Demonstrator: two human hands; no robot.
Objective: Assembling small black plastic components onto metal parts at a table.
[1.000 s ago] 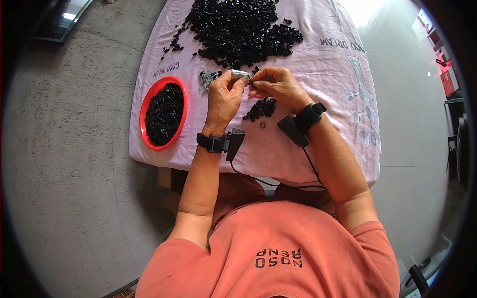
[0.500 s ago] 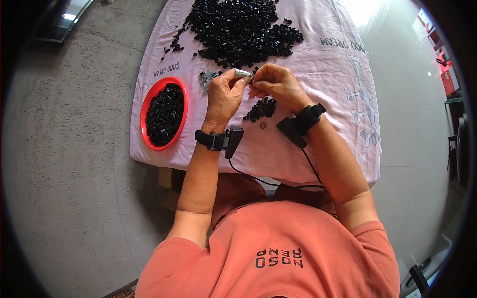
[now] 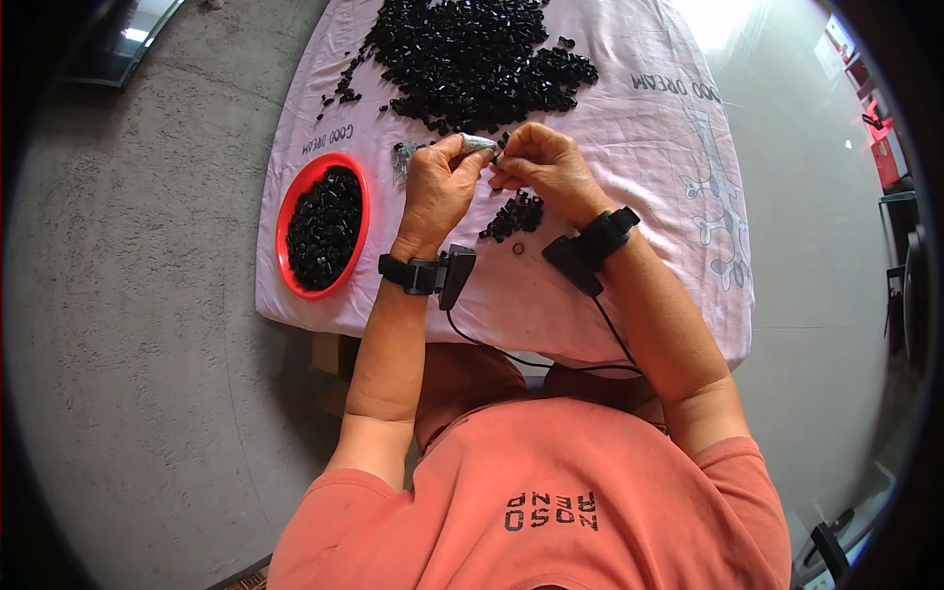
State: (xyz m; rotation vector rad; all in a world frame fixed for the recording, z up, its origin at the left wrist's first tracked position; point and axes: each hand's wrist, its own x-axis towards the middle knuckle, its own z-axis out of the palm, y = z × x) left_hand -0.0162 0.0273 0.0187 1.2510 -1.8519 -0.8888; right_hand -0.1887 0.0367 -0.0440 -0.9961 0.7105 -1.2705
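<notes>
My left hand (image 3: 439,192) and my right hand (image 3: 553,172) meet over the table with closed fingertips. Between them is a small black piece (image 3: 499,158), mostly hidden by the fingers. A grey wrap (image 3: 478,144) covers the left index fingertip. Just beyond my left hand lies a clump of small greyish pieces (image 3: 403,155), partly covered by that hand. Nearer to me than the fingertips is a small heap of black pieces (image 3: 513,216), with a small dark ring (image 3: 518,249) beside it.
A large spread of shiny black pieces (image 3: 472,59) covers the table's far end. At the left edge stands a red bowl (image 3: 365,211) filled with black pieces. The pink printed cloth (image 3: 639,265) is wrinkled. A black cable (image 3: 492,346) joins the two wrist straps.
My left forearm and wrist have shifted slightly to the left. Both hands keep their pinch at about the same spot, and the piles look the same.
</notes>
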